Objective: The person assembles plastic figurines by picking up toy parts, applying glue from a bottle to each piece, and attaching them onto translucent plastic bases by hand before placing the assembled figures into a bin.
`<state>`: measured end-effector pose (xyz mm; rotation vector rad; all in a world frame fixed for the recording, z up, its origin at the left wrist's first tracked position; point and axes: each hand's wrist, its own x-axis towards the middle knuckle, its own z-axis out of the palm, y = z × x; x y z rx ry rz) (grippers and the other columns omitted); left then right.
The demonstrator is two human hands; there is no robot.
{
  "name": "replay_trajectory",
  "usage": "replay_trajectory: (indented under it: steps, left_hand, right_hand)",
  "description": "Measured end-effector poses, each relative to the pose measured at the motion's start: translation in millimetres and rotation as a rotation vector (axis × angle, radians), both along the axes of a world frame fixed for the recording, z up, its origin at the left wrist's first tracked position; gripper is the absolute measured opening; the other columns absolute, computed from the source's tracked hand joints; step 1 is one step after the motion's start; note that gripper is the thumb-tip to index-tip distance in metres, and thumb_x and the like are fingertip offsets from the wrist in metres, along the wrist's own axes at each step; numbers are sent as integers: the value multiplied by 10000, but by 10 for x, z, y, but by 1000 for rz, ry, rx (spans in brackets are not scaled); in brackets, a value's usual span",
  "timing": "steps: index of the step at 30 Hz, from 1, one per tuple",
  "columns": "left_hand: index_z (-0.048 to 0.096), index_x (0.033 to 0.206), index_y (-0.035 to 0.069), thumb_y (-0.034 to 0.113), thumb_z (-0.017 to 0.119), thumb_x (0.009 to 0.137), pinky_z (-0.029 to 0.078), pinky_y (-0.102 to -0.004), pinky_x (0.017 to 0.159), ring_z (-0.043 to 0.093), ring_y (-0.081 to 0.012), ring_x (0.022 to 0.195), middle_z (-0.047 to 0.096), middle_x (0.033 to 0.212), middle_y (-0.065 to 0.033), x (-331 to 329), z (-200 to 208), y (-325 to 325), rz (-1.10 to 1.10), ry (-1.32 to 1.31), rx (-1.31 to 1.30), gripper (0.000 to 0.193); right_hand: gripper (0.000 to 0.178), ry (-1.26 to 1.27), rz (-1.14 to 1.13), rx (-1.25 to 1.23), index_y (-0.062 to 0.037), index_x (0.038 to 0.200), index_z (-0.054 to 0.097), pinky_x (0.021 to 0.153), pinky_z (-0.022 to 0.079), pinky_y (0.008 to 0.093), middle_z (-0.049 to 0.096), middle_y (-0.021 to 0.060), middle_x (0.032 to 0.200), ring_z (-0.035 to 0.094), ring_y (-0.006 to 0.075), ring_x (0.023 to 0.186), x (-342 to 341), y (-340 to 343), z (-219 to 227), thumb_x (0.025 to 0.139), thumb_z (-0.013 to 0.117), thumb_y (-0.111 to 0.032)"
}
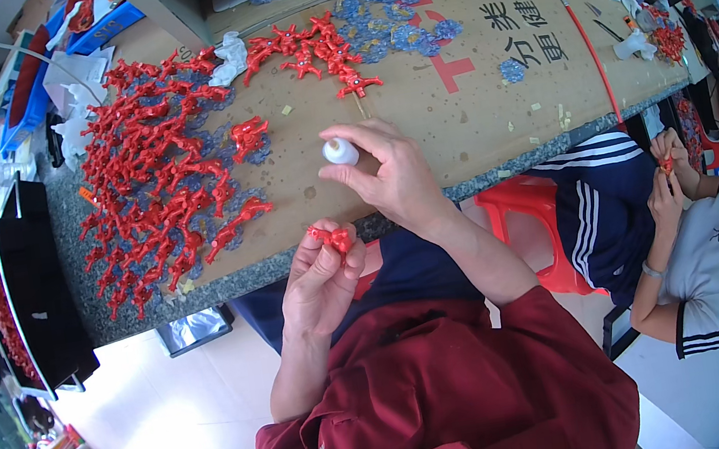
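My left hand (313, 284) pinches a small red plastic figure (336, 238) just off the front edge of the table. In my right hand (401, 178) is a small white squeeze bottle (338, 153), its tip facing up toward the camera. The bottle is above the cardboard-covered tabletop (475, 130), apart from the red figure. To the left lies a dense spread of red figures (147, 153), many with clear blue pieces beneath or beside them. Another cluster of red figures (303, 65) lies farther back, past my right hand.
Loose clear blue pieces (385, 14) are heaped at the back. Crumpled white tissue (228, 59) lies between the figure groups. A black tray (41, 278) stands at the left end. On the right, a co-worker's hands (668, 181) hold a small red piece, near a red stool (554, 238).
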<state>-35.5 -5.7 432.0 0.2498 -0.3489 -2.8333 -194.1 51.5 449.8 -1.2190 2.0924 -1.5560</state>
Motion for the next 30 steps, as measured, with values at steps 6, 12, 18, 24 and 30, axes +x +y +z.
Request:
replay_trajectory:
  steps: [6, 12, 18, 24, 30]
  left_hand:
    - [543, 1030, 64, 131, 585, 843, 386, -225, 636, 478, -147, 710, 512, 906, -62, -12, 16, 4, -13, -70, -34, 203]
    - [545, 1017, 88, 147, 624, 816, 353, -209, 574, 440, -132, 708, 454, 841, -24, -136, 87, 78, -91, -140, -74, 224]
    - [547, 1038, 94, 157, 619, 820, 347, -212, 579, 439, -140, 708, 448, 834, -24, -130, 65, 64, -76, -173, -91, 239]
    - [529, 1078, 81, 207, 591, 842, 322, -222, 570, 431, -131, 695, 441, 814, -20, -334, 126, 110, -122, -112, -134, 275]
    - [518, 1103, 62, 212, 557, 863, 318, -244, 560, 446, -132, 676, 459, 821, -29, -332, 62, 136, -143, -117, -134, 285]
  right_hand:
    - [320, 285, -163, 83, -38, 1085, 575, 725, 446, 311, 610, 121, 1014, 571, 231, 900, -658, 149, 95, 781, 622, -127]
    - [294, 839, -254, 227, -40, 1055, 581, 757, 428, 330, 610, 108, 948, 539, 262, 916, -1342, 30, -84, 773, 614, -118]
    - [301, 366, -184, 210, -22, 1027, 588, 742, 424, 331, 583, 113, 887, 537, 245, 862, -778, 295, 192, 736, 647, -74]
    - [287, -53, -25, 51, -49, 1004, 629, 682, 470, 303, 599, 114, 931, 602, 209, 796, -149, 638, 278, 722, 656, -8]
    - [322, -296, 225, -66, 5, 1082, 593, 749, 484, 247, 594, 116, 1081, 606, 170, 901, -57, 784, 60, 761, 619, 22]
